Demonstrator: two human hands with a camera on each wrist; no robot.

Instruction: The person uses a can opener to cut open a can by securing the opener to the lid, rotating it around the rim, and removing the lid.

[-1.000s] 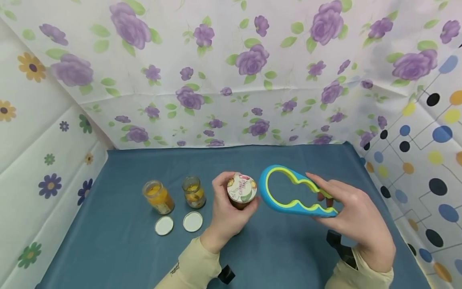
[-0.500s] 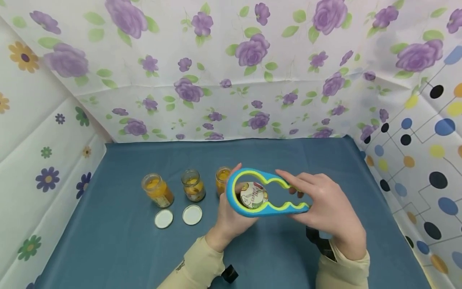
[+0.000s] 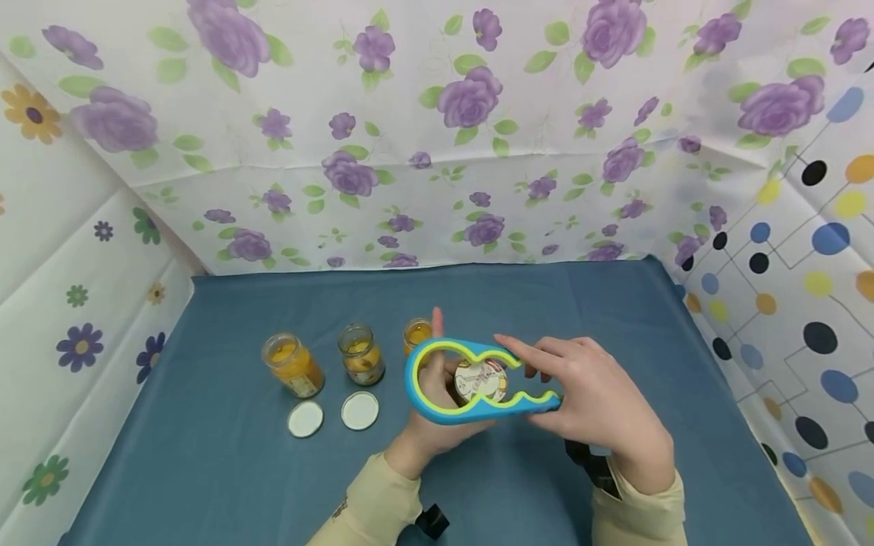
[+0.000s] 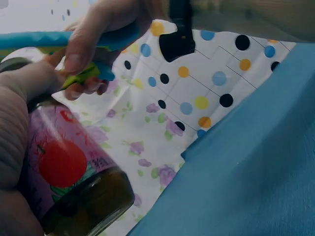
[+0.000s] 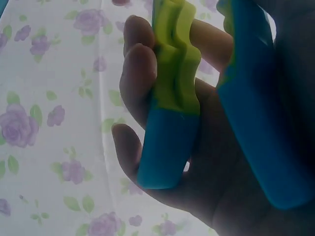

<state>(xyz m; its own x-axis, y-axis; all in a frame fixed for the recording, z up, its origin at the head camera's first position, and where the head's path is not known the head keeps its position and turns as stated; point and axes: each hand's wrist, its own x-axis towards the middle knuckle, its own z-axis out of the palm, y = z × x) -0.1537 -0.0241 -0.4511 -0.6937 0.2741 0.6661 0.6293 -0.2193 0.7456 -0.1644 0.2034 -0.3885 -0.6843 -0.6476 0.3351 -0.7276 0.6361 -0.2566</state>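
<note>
My left hand (image 3: 437, 417) grips a glass jar (image 4: 74, 172) with a pink label bearing a red fruit, held up off the table. Its printed lid (image 3: 481, 381) faces up inside the frame of a blue and yellow-green jar opener (image 3: 447, 417). My right hand (image 3: 594, 398) holds this opener by its two handles, fingers curled around them in the right wrist view. The opener's wavy inner edges lie on both sides of the lid, around the middle notches. Part of the left hand shows through the opener's loop.
Left on the blue table (image 3: 225, 455) stand two lidless jars of yellow fruit, one jar (image 3: 293, 365) tilted in view and another jar (image 3: 362, 354) beside it. A third jar (image 3: 416, 332) is partly hidden behind the left hand. Two white lids (image 3: 305, 418) lie in front.
The right hand has brought the jar opener leftward, over the jar's lid, then slid it further left so the lid sits nearer the handles. The left hand keeps its grip on the jar.
</note>
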